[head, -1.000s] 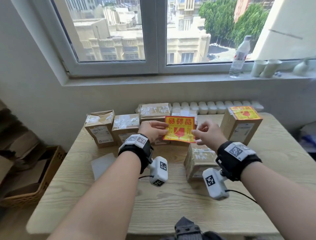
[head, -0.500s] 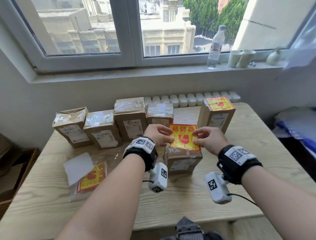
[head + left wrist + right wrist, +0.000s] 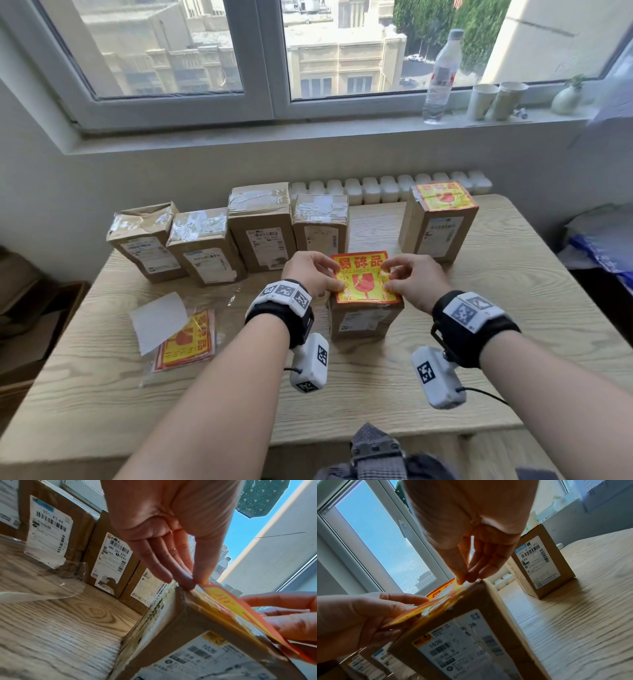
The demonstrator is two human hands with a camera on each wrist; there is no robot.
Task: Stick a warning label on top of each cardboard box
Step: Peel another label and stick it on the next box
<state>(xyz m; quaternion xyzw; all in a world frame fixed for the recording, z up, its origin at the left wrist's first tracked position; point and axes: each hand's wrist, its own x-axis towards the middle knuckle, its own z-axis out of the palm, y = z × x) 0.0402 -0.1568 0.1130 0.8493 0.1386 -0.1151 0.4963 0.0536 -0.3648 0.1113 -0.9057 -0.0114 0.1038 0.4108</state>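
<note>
A yellow and red warning label [image 3: 365, 278] lies over the top of a small cardboard box [image 3: 363, 320] standing mid-table. My left hand [image 3: 313, 274] pinches the label's left edge [image 3: 221, 599] and my right hand [image 3: 411, 279] pinches its right edge [image 3: 443, 595]. The label's near left part is still lifted off the box top in the wrist views. Another box [image 3: 436, 224] at the back right carries a label on top. Several unlabelled boxes [image 3: 260, 226] stand in a row at the back left.
A pile of spare labels [image 3: 186, 344] in a clear sleeve with a white backing sheet [image 3: 159, 320] lies at the left. A bottle [image 3: 442, 75] and two cups [image 3: 495, 99] stand on the windowsill. A radiator [image 3: 387, 186] runs behind the wooden table [image 3: 513, 325].
Both hands have lowered the label from mid-air down onto the top of the middle box. The head view has tilted down and moved closer.
</note>
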